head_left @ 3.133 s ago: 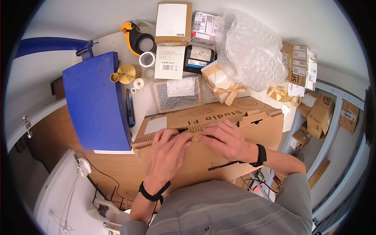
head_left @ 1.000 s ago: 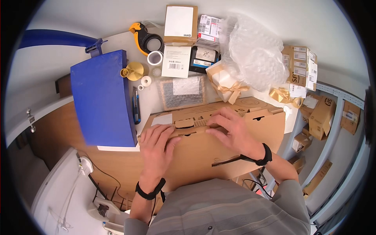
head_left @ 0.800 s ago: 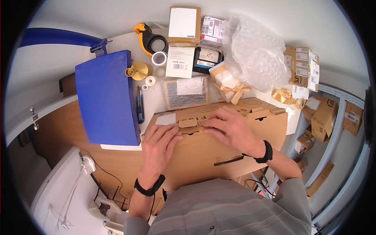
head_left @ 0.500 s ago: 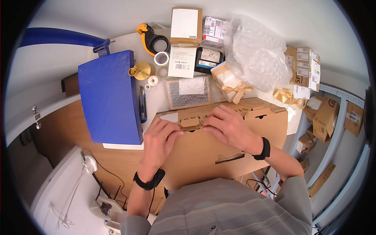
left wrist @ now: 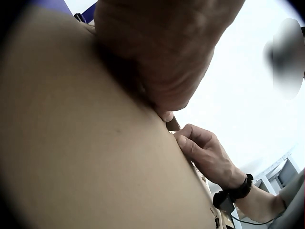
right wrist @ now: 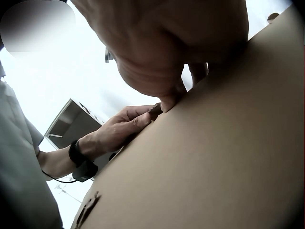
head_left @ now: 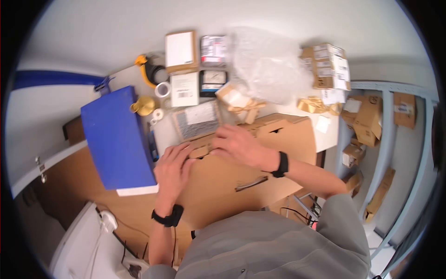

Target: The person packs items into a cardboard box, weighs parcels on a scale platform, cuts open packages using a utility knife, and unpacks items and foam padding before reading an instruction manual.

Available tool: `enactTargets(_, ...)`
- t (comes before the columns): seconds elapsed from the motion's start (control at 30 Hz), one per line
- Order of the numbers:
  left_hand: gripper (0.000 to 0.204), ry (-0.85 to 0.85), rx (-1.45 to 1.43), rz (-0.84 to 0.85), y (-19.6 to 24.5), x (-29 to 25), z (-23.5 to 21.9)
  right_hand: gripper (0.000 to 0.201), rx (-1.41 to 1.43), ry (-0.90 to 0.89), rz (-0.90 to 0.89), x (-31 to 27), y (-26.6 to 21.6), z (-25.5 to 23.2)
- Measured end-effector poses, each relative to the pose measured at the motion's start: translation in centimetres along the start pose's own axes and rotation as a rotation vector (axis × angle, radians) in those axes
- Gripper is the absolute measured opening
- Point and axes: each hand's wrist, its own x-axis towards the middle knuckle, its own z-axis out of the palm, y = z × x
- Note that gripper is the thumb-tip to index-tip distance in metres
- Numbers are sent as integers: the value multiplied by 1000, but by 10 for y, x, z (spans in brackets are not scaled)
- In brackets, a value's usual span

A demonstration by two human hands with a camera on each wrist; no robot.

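A large brown cardboard box leans between the person and the table, its plain panel facing the person. My left hand grips its upper edge near the left end, thumb on the near side. To the right, my right hand pinches the same edge. Between them lies a small cardboard tab. In the left wrist view the left hand bends over the panel, the fingertips partly hidden. Fingers of the right hand meet the edge beside the tab in the right wrist view.
Behind the box lie a bubble-wrapped item, a ribboned box, crumpled bubble wrap and a tape dispenser. A blue panel stands left, with a cutter beside it. Shelves with parcels stand right.
The hands, close together at first, are farther apart along the edge, with the tab showing between them. Most recently the head view has shifted, so the tabletop things appear further left and lower.
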Motion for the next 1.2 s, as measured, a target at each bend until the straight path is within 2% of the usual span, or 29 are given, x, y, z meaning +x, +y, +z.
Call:
enactTargets(0.07, 23, 5, -13, 31, -2, -3, 3, 20, -85, 58, 24, -12, -6, -7)
enactTargets(0.17, 27, -13, 99, 77, -6, -10, 7, 18, -155, 142, -59, -25, -7, -39)
enactTargets(0.23, 29, -22, 121, 90, -10, -13, 9, 21, -275, 342, 105, -44, 8, -80)
enactTargets(0.3, 30, -35, 156, 96, -10, -14, 8, 25, -229, 269, 340, -68, 25, -113)
enactTargets(0.37, 35, -113, 185, 45, -7, -14, 5, 29, -232, 132, 310, -91, 48, -130)
enactTargets(0.4, 35, -111, 194, 43, 1, -13, 2, 29, -226, 137, 304, -98, 53, -129)
enactTargets(0.47, 39, 48, 415, 184, 23, -8, -2, 31, -175, -22, 372, -110, 58, -125)
enactTargets(0.5, 39, 45, 421, 182, 32, -5, 2, 31, -168, -21, 369, -111, 58, -124)
enactTargets(0.6, 45, 43, 320, 109, 64, 5, 23, 33, -84, 12, 341, -113, 53, -125)
enactTargets(0.67, 42, 28, 127, 171, 91, 23, 46, 31, -103, 41, 314, -115, 53, -126)
enactTargets(0.7, 42, 29, 132, 169, 100, 34, 59, 31, -100, 42, 310, -115, 53, -126)
enactTargets(0.73, 42, 24, -8, 186, 107, 45, 74, 31, -94, 59, 289, -116, 54, -127)
enactTargets(0.77, 41, 17, -149, 200, 110, 51, 87, 31, -86, 74, 270, -117, 55, -127)
enactTargets(0.8, 41, 14, -148, 196, 111, 53, 96, 31, -81, 72, 271, -118, 57, -126)
enactTargets(0.87, 35, -81, -277, 106, 112, 58, 111, 31, -38, 65, 288, -118, 61, -124)
enactTargets(0.9, 35, -87, -276, 105, 113, 58, 116, 31, -34, 66, 292, -119, 64, -125)
enactTargets(0.93, 31, -44, -337, 28, 113, 56, 119, 32, -2, 43, 284, -119, 66, -126)
enactTargets(0.97, 28, 0, -398, -50, 114, 56, 122, 32, 29, 19, 275, -120, 67, -126)
enactTargets(1.2, 22, -41, -508, -197, 113, 66, 121, 29, 118, -15, 248, -117, 71, -132)
